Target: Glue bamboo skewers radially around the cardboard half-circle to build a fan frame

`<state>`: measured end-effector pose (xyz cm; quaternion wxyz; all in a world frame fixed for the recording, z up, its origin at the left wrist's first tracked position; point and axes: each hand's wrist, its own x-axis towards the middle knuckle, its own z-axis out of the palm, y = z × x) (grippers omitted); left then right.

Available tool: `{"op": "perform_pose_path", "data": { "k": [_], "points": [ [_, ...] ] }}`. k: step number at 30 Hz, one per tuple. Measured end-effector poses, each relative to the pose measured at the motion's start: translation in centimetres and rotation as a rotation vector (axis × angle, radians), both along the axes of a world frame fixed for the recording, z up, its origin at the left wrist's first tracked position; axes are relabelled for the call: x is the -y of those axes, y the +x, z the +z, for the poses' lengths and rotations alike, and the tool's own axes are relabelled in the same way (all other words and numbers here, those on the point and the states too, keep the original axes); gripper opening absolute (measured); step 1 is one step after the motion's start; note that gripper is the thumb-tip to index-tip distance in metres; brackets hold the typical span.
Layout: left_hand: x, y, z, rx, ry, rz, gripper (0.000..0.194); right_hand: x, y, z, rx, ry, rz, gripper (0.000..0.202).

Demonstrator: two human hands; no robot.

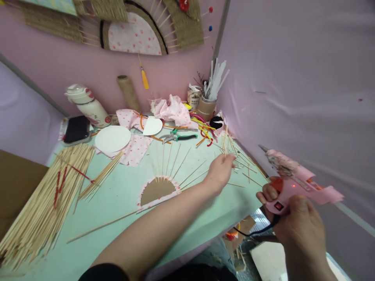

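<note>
In my right hand (301, 218) is a pink hot glue gun (295, 179), its nozzle pointing up and left and a small red light glowing on its side. My left hand (219, 171) stretches across to the short thin wooden sticks (249, 171) at the table's right. Its fingers are closed around a thin wooden stick (225, 136), though the fingertips are partly hidden. Below my left forearm lies a half-round cardboard piece (158, 192) edged with dotted pink cloth. Several sticks (168, 160) fan out from its curved edge, and the forearm covers part of its right side.
A large bundle of long sticks (43, 199) lies left. Behind are a white bottle (90, 107), white oval card (113, 138), pruning shears (178, 137), pink cloth (171, 111) and a container of white strips (207, 107). The glue gun's cord (258, 233) hangs past the table edge.
</note>
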<state>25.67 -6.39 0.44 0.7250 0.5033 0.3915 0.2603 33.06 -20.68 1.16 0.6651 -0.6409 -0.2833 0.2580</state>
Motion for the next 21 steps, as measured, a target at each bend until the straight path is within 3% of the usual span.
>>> {"op": "perform_pose_path", "data": {
  "k": [2,5,10,15,21],
  "points": [
    [0.1,-3.7,0.6,0.042,-0.026,0.019,0.03,-0.2,-0.1,-1.0,-0.04,-0.067,0.078,0.028],
    [0.0,-10.3,1.5,0.148,-0.018,0.173,0.027,-0.5,-0.5,-2.3,-0.046,-0.163,0.237,0.042],
    [0.5,-18.8,1.3,-0.052,0.055,0.284,0.037,-1.2,-2.1,-2.3,0.155,-0.376,0.524,0.061],
    [2.0,-22.4,-0.9,-0.152,0.063,0.265,0.037,-2.3,-3.4,-0.9,0.275,-0.448,0.593,0.062],
    [2.3,-23.0,-2.7,-0.254,0.3,0.348,0.02,-3.5,-4.7,-0.3,0.334,-0.606,0.686,0.057]
  ]
}}
